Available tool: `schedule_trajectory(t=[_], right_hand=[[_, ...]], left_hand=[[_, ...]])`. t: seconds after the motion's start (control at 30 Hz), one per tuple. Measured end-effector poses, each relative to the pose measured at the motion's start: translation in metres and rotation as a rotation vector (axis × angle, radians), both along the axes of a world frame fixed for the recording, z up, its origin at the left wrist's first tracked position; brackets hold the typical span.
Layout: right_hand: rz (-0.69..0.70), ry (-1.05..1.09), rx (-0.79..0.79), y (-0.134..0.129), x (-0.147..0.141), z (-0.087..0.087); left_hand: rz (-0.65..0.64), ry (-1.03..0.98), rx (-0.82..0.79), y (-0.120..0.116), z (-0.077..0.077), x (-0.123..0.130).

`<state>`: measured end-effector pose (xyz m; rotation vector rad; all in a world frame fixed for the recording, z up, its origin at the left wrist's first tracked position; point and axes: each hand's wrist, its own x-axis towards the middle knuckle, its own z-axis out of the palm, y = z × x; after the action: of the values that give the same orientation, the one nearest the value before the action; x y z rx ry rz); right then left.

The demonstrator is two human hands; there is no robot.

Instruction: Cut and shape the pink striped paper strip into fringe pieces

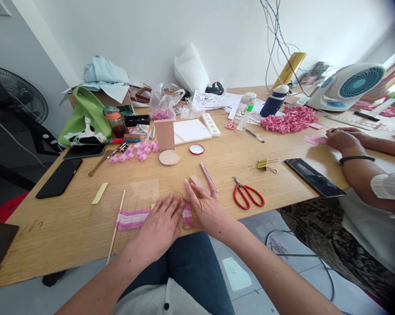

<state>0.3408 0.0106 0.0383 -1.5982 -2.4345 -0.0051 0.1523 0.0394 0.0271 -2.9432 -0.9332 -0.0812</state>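
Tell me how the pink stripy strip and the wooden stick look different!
The stripy strip has pink and paler bands; the stick is plain wood-coloured. The strip is wide and flat, while the stick is thin. The left hand partly hides the strip, but not the stick. Both are longer than wide.

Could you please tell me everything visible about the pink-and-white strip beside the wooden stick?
The strip looks thin, perhaps thread or fabric, with darker pink edges and a paler middle. It lies flat near the front edge of the table, its left end against the thin wooden stick. The left hand covers its other end. Matching pink shows beside the right hand; whether it is the same strip is hidden.
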Motion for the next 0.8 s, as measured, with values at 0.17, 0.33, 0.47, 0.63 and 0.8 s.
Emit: schedule_trajectory(t=[0.17,0.33,0.47,0.63,0.8], right_hand=[[-0.007,0.0,-0.011,0.0,0.0,0.0002],[0.004,-0.002,-0.005,0.0,0.0004,-0.0005],[-0.006,-0.006,-0.002,0.0,0.0001,-0.0009],[-0.004,-0.015,-0.006,-0.0004,-0.0001,0.0],[-0.002,-0.019,-0.015,-0.0003,0.0,0.0005]], left_hand=[[-0.008,-0.002,0.012,0.0003,-0.0026,-0.002],[-0.018,-0.028,0.003,-0.0005,-0.0037,-0.0033],[-0.018,-0.013,-0.005,-0.0018,-0.0012,-0.0017],[-0.016,0.032,0.001,-0.0016,0.0031,-0.0002],[-0.01,0.051,-0.012,-0.0014,0.0051,0.0004]])
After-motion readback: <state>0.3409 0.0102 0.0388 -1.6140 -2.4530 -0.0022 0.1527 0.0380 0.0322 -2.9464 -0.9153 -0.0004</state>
